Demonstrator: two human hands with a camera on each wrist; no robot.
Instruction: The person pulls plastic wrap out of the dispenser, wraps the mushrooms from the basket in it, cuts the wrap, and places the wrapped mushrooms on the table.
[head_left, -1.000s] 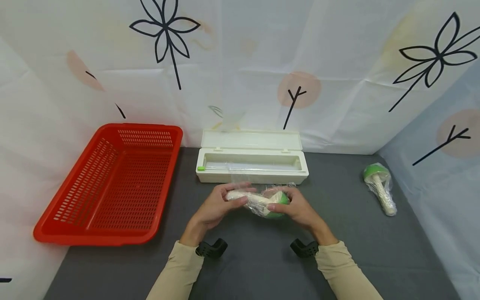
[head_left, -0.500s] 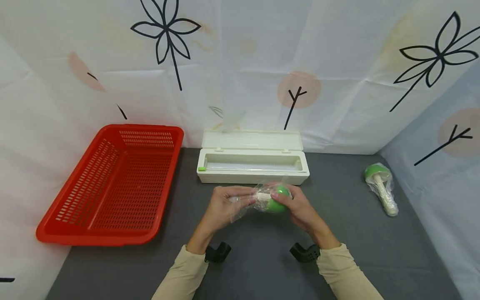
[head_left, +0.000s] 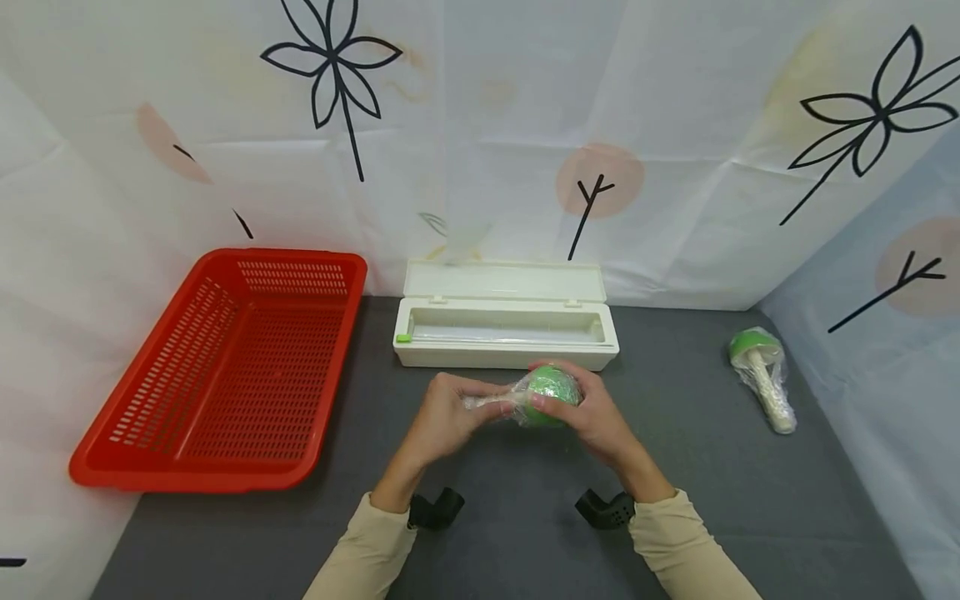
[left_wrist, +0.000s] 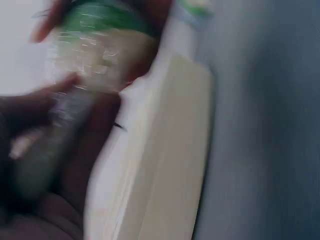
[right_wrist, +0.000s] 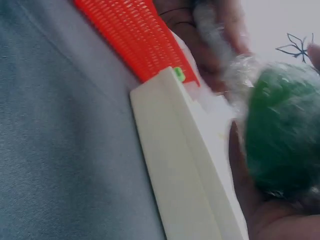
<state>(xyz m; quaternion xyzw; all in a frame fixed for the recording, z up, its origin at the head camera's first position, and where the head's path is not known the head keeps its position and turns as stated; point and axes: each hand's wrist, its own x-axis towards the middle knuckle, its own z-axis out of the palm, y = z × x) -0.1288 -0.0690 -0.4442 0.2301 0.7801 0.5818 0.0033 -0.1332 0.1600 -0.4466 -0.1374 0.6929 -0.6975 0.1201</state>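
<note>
A toy mushroom (head_left: 553,383) with a green cap and white stem, wrapped in cling film, is held in front of the white box. My left hand (head_left: 444,421) pinches its stem between thumb and fingers. The cap is gripped by my right hand (head_left: 603,417), thumb on the near side and fingers on the far side. In the left wrist view, shiny creased film covers the mushroom (left_wrist: 100,55) from cap to stem. Wrinkled film gathers below the green cap (right_wrist: 285,130) in the right wrist view. Part of the stem is hidden behind the left fingers.
Behind the hands stands a white cling film dispenser (head_left: 506,357) with its lid raised and a green slider at its left end. A red plastic basket (head_left: 197,482) sits on the left. Another wrapped mushroom (head_left: 763,379) lies at the right, near the cloth wall.
The left hand has moved right and folded the loose film along the stem. The cap has turned, its green top now facing up more. The dispenser, basket and other mushroom stay put.
</note>
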